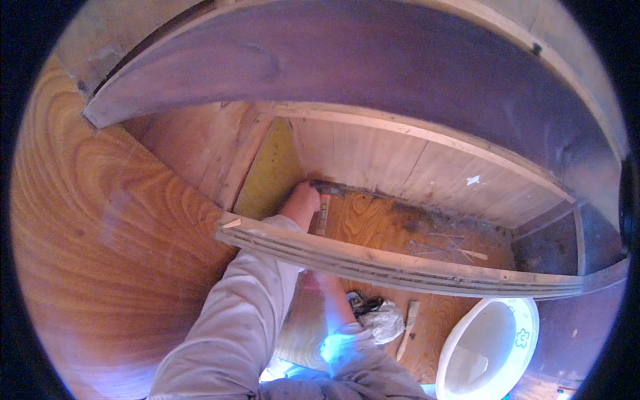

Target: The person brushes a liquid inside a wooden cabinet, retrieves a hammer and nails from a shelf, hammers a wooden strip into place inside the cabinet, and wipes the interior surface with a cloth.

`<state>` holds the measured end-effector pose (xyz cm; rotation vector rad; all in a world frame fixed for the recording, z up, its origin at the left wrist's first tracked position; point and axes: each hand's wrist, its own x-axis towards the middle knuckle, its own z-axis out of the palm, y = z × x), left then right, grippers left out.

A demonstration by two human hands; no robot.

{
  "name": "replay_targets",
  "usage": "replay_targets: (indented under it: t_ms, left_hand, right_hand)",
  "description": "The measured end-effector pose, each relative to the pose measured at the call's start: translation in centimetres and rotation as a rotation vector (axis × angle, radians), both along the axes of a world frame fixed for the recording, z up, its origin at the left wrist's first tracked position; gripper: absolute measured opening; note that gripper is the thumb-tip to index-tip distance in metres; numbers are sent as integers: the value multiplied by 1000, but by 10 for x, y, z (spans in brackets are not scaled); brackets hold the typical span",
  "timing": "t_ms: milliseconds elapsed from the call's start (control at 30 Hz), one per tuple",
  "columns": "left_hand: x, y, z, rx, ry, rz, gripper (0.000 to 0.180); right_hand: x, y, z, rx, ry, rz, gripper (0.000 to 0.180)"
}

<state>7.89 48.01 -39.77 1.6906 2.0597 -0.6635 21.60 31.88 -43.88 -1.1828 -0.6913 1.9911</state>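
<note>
My left arm reaches over a wooden front rail point(400, 265) into an open cabinet compartment. My left hand point(305, 200) is down in its back left corner, beside the yellowish side panel point(270, 170); its fingers are hidden. Right next to that hand is a narrow item with a red end point(324, 205), too small to name. Below the rail, my right hand point(323, 283) is low near the wooden floor, partly covered by the rail and my left sleeve, near something pinkish. A crumpled clear plastic bag point(385, 323) with dark stuff beside it lies by my right forearm.
A white basin point(447, 353) with a flower pattern stands at the lower right. Between bag and basin lies a flat brush point(409, 327) with a wooden handle. Thin sticks point(450, 247) and dark dirt are on the compartment floor. A large wood-grained panel point(113, 220) borders the left.
</note>
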Motion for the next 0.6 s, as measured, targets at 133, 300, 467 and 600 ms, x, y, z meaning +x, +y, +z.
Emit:
replay_targets:
  t_ms: [133,300,467,600]
  left_hand:
    - [12,-4,17,39,-73,50,36]
    - [-28,-6,-29,158,36,105,32]
    - [16,-7,20,127,-25,14,29]
    - [12,-1,24,-47,13,22,41]
  right_hand:
    - [6,5,-5,10,-20,-7,27]
    - [-10,-6,6,3,23,38,27]
    - [5,6,-3,6,-12,4,27]
    - [3,6,-1,8,1,11,27]
